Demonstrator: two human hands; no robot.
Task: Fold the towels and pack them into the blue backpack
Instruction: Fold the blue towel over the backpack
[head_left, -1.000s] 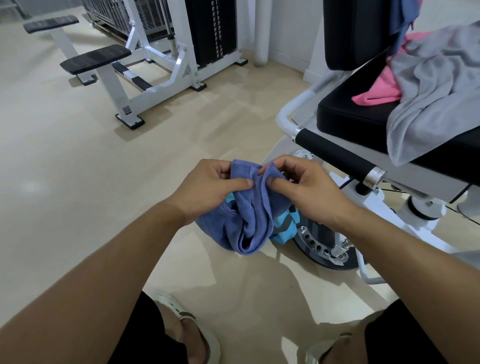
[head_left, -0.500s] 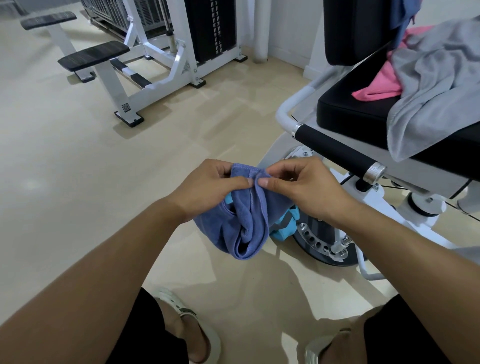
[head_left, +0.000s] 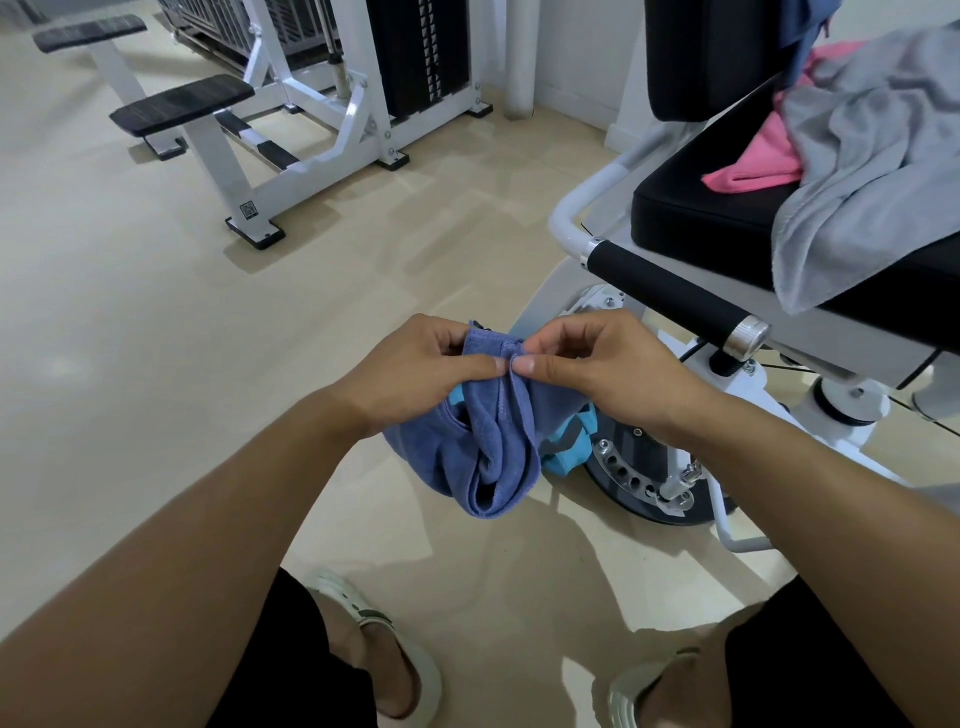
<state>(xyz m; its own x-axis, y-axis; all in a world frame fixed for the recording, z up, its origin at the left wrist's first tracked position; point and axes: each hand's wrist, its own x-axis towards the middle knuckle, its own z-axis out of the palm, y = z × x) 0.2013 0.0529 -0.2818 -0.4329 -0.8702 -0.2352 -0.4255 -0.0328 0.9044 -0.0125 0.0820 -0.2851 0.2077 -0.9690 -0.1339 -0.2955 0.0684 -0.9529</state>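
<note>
**Blue terry towel, held at its top hem**

Blue towel: hangs bunched from both hands above the floor, long axis running straight down from the fingers. Left hand and right hand pinch the upper hem side by side, thumbs nearly touching; neither is nearer. Judged step: finding the corners to spread the hem outward. Grey towel and pink towel: unfolded on the black seat, right. Turquoise object behind the towel: possibly the backpack, cannot tell.

Open floor lies leftward — rightward, the machine's padded handle and seat crowd in.
</note>
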